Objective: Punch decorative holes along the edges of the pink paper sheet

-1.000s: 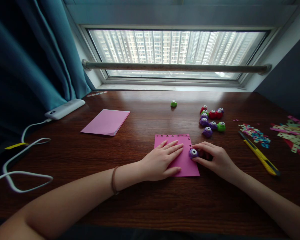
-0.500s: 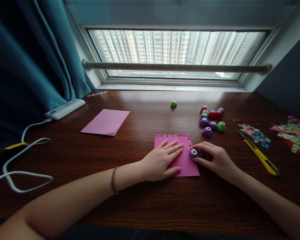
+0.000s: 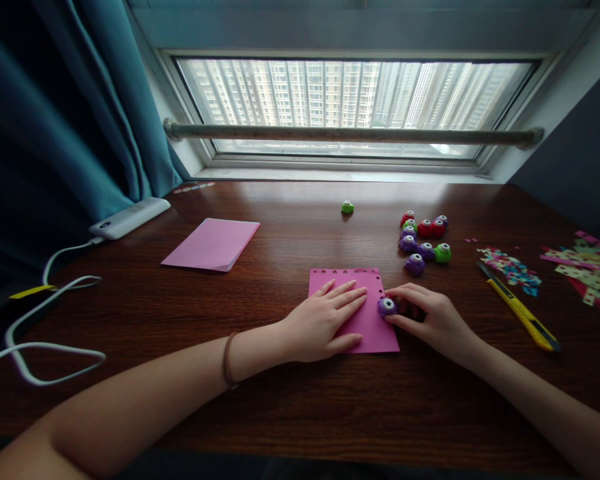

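Note:
A pink sheet of paper [image 3: 369, 333] lies on the desk, with small shapes punched along its top edge and down the upper right edge. My left hand [image 3: 323, 321] rests flat on it, fingers stretched out. At the sheet's right edge sits a purple craft punch [image 3: 387, 307] with a star on its white button. My right hand [image 3: 433, 320] grips this punch from the right between thumb and fingers. The part of the paper inside the punch is hidden.
Several purple, red and green punches [image 3: 415, 264] stand beyond my right hand; a green punch [image 3: 347, 207] sits apart. To the right are a yellow utility knife [image 3: 523, 313], confetti [image 3: 513, 270] and paper strips [image 3: 587, 273]. Leftward lie pink sheets [image 3: 213, 245] and a white device [image 3: 130, 218] with cable.

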A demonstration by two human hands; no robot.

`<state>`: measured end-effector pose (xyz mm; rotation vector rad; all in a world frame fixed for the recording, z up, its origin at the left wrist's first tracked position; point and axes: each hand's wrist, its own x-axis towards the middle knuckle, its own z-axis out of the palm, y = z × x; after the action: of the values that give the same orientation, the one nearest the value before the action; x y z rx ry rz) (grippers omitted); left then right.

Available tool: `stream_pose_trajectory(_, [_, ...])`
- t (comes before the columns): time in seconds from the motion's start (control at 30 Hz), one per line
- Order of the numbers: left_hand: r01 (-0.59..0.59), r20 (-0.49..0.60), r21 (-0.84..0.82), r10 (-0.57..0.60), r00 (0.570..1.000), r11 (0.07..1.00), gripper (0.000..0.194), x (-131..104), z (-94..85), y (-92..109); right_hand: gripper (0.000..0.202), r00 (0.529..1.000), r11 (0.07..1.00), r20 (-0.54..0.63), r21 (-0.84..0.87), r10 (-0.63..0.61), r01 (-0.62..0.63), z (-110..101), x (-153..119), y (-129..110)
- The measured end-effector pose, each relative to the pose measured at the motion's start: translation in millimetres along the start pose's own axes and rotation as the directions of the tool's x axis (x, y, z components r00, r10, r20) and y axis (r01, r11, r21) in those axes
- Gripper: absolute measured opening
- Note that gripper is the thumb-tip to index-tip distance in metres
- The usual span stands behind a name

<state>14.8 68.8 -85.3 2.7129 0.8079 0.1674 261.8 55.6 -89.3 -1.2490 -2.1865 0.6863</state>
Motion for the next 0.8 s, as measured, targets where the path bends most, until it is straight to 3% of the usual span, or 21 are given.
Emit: stream_pose_trajectory(0.8, [0.0,0.001,0.0,0.0,1.0,1.0,0.064,-0.8,-0.2,0.0,0.028,1.0,1.0,-0.001,0.014,0.013,-0.013,0.5,-0.4,-1.0])
